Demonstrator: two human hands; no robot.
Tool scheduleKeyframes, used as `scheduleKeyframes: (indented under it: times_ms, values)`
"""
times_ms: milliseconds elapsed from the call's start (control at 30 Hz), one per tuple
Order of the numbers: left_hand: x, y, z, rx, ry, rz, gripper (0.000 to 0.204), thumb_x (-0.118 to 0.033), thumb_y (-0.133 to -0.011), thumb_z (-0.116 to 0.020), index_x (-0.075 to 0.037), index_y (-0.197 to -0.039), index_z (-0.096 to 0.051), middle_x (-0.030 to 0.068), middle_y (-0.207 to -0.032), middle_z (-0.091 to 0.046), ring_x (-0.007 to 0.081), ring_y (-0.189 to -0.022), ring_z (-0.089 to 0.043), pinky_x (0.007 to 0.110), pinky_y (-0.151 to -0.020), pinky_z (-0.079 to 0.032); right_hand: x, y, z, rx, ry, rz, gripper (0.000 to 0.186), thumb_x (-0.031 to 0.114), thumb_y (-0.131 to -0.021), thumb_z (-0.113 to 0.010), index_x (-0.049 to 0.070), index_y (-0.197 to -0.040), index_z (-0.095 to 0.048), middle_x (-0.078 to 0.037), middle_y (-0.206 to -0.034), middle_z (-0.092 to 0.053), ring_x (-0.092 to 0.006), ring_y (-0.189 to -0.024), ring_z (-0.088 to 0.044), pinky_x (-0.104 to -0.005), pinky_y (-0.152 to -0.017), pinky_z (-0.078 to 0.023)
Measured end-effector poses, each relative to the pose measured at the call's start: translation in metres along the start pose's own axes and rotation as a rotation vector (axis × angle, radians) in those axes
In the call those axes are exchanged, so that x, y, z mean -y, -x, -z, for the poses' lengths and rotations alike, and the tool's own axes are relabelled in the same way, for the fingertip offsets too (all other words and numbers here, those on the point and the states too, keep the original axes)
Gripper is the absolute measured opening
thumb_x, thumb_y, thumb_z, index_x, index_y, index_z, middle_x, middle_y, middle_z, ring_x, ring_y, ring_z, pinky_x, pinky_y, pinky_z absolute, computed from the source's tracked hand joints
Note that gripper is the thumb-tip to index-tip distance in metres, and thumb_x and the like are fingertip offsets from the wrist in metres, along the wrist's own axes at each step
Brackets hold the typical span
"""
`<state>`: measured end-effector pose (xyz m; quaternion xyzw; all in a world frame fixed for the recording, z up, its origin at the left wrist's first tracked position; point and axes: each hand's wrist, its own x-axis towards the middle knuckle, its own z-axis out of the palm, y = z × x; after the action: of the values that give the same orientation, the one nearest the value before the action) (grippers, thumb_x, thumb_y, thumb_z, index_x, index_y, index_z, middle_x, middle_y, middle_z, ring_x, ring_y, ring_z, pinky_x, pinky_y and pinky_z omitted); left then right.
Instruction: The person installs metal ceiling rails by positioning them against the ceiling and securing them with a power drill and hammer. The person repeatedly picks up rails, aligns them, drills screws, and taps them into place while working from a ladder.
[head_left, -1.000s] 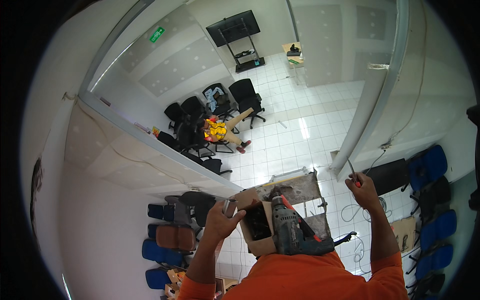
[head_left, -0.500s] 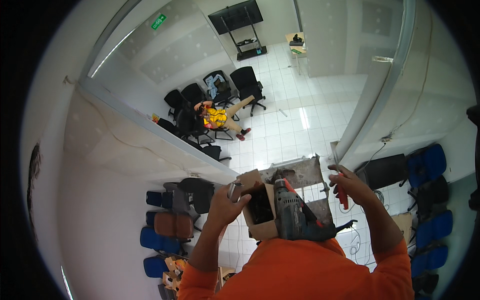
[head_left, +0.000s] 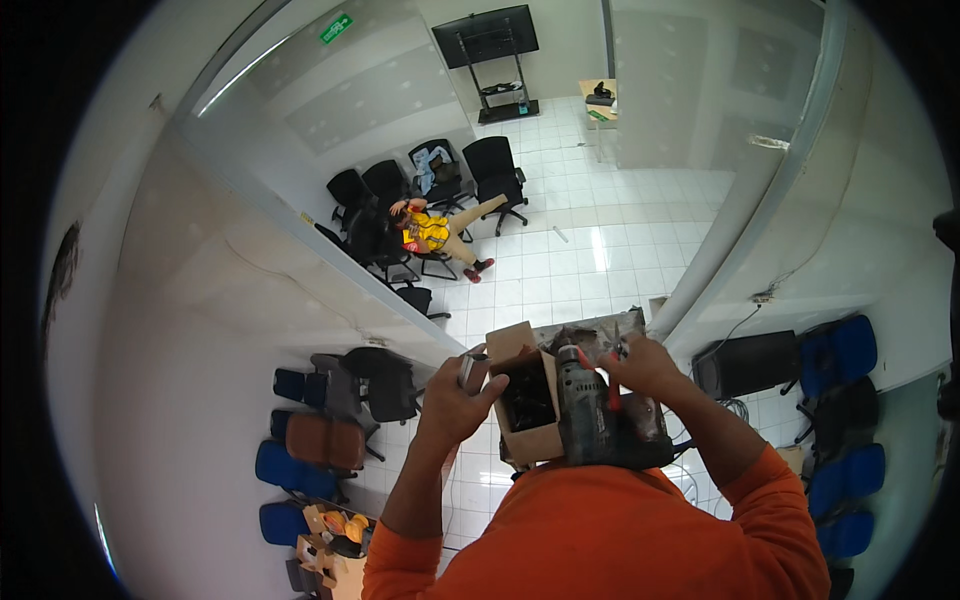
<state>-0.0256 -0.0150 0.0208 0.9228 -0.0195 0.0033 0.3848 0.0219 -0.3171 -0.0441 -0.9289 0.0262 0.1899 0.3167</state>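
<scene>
My left hand is closed on a short grey metal piece, beside the left side of an open cardboard box. Dark contents fill the box; I cannot make out what they are. Against its right side lies a grey-green power drill, chuck pointing away from me. My right hand is closed on a red-handled hand tool that looks like pliers, held over the drill's front right. Box and drill rest on a dusty, raised platform close to my body.
Below, a person in a yellow vest reclines across black chairs. Partition walls with a metal post stand ahead. Blue chairs line the right, more chairs the left. A screen on a stand stands far back.
My right hand has moved left with the red-handled tool, from beyond the platform's right side to above the drill. The left hand keeps its hold on the metal piece. The view has shifted slightly.
</scene>
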Motion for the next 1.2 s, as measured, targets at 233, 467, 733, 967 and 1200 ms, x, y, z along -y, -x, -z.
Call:
scheduleKeyframes:
  times_ms: [233, 467, 733, 967, 1200]
  values:
    - [-0.003, 0.004, 0.007, -0.018, 0.012, 0.019, 0.052, -0.034, -0.082, -0.084, 0.004, -0.113, -0.067, 0.0161, -0.099, -0.073, 0.025, -0.088, -0.072, 0.035, -0.078, -0.056, 0.008, -0.006, 0.008, -0.19, 0.362, 0.039, 0.058, 0.05, -0.082, -0.073, -0.004, -0.104, -0.067, -0.023, -0.112, -0.062, -0.0371, -0.105, -0.065, -0.0446, -0.091, -0.055]
    - [-0.009, 0.006, 0.009, -0.057, 0.07, -0.026, 0.052, -0.034, -0.083, -0.082, 0.004, -0.115, -0.067, 0.0163, -0.098, -0.073, 0.0242, -0.087, -0.071, 0.035, -0.078, -0.056, -0.014, -0.019, -0.016, -0.209, 0.497, 0.199, 0.054, 0.038, -0.082, -0.077, -0.007, -0.11, -0.066, -0.022, -0.117, -0.058, -0.0376, -0.113, -0.059, -0.0442, -0.094, -0.054]
    - [-0.03, 0.006, 0.032, 0.069, 0.334, 0.167, 0.048, -0.04, -0.088, -0.078, 0.003, -0.107, -0.07, 0.0075, -0.082, -0.069, 0.0146, -0.074, -0.066, 0.031, -0.066, -0.055, -0.028, -0.022, -0.007, -0.262, 0.365, 0.354, 0.038, 0.028, -0.083, -0.075, -0.003, -0.103, -0.067, -0.023, -0.111, -0.061, -0.0397, -0.109, -0.06, -0.0482, -0.093, -0.052]
    - [-0.078, 0.003, 0.081, 0.088, 0.394, 0.226, 0.059, -0.047, -0.09, -0.076, 0.004, -0.115, -0.061, 0.0068, -0.072, -0.064, 0.012, -0.06, -0.063, 0.029, -0.051, -0.053, 0.033, 0.015, 0.02, -0.291, -0.051, 0.517, 0.056, 0.037, -0.086, -0.077, -0.006, -0.121, -0.066, -0.022, -0.113, -0.066, -0.0379, -0.104, -0.066, -0.044, -0.092, -0.054]
    - [-0.149, -0.015, 0.114, -0.13, 0.429, -0.116, 0.045, -0.044, -0.092, -0.074, 0.0, -0.094, -0.066, 0.0032, -0.06, -0.058, 0.0105, -0.051, -0.06, 0.028, -0.045, -0.05, 0.111, 0.073, 0.025, 0.102, -0.364, 0.925, 0.062, 0.041, -0.092, -0.074, -0.002, -0.133, -0.058, -0.019, -0.109, -0.068, -0.0233, -0.088, -0.068, -0.0358, -0.081, -0.055]
